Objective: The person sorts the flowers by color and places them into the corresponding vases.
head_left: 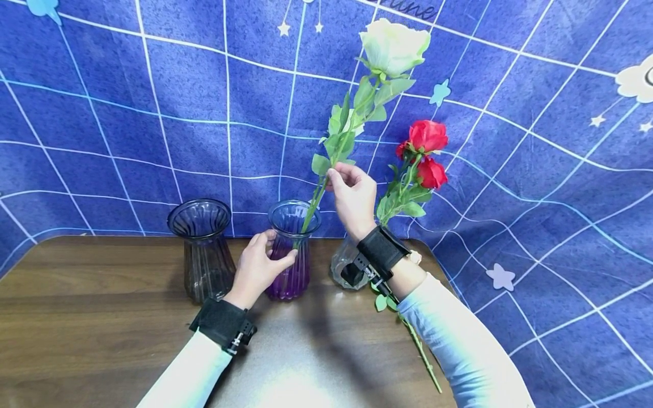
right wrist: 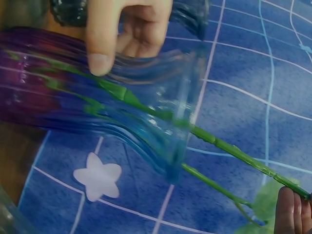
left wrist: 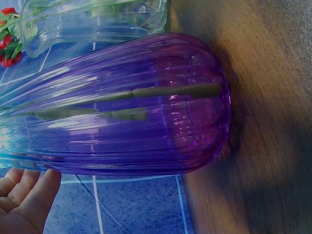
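My left hand (head_left: pixel 260 266) steadies a ribbed glass vase (head_left: pixel 289 272), blue at the rim and purple at the base, with thumb and fingers about its neck. Above it, my right hand (head_left: pixel 354 195) pinches the green stem of a large white rose (head_left: pixel 395 48). That stem slants down through the vase's mouth. Two stems show inside the vase in the right wrist view, one a thicker stem (right wrist: pixel 234 151) that runs up to the right fingertips, the other a thinner stem (right wrist: pixel 209 183). Leaves partly hide a second pale bloom (head_left: pixel 354 122) behind the white rose.
A smoky grey vase (head_left: pixel 201 255) stands left of the purple one. To the right, partly behind my right wrist, is a clear glass vase (head_left: pixel 347 263) with red roses (head_left: pixel 428 136) above it. A loose stem (head_left: pixel 423 357) lies on the wooden table (head_left: pixel 102 317). A blue patterned cloth (head_left: pixel 178 141) hangs behind.
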`<state>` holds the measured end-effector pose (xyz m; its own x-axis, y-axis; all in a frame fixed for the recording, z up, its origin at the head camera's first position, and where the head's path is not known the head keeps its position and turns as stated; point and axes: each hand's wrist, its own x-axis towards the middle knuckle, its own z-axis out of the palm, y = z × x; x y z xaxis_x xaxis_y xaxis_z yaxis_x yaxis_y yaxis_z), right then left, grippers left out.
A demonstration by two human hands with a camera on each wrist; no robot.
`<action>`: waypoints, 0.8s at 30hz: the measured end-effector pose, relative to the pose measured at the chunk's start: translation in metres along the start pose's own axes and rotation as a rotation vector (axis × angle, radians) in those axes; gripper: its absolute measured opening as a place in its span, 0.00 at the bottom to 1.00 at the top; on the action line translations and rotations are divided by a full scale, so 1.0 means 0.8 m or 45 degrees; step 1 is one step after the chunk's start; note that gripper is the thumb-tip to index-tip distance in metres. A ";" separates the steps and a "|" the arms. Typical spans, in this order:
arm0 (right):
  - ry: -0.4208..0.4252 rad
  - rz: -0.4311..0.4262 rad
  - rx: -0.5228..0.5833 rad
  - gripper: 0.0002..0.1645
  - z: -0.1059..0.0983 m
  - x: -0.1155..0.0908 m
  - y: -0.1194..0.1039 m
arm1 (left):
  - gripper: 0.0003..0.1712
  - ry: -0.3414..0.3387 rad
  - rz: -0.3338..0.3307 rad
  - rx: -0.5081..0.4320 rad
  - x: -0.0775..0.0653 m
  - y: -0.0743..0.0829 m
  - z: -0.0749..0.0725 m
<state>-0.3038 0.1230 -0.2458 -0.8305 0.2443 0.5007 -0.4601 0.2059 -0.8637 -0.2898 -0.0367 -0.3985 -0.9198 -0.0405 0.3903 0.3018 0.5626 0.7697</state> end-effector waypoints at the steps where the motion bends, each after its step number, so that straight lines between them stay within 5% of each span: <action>1: -0.004 0.004 -0.003 0.11 0.001 -0.002 0.002 | 0.35 -0.002 -0.001 -0.003 0.000 0.000 0.000; 24: -0.046 0.092 -0.020 0.11 0.010 -0.024 0.038 | 0.35 0.008 0.013 0.001 -0.001 -0.001 0.001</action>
<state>-0.3041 0.1171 -0.2820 -0.8722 0.2248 0.4344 -0.3939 0.2037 -0.8963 -0.2898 -0.0365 -0.3999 -0.9151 -0.0396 0.4013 0.3112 0.5634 0.7653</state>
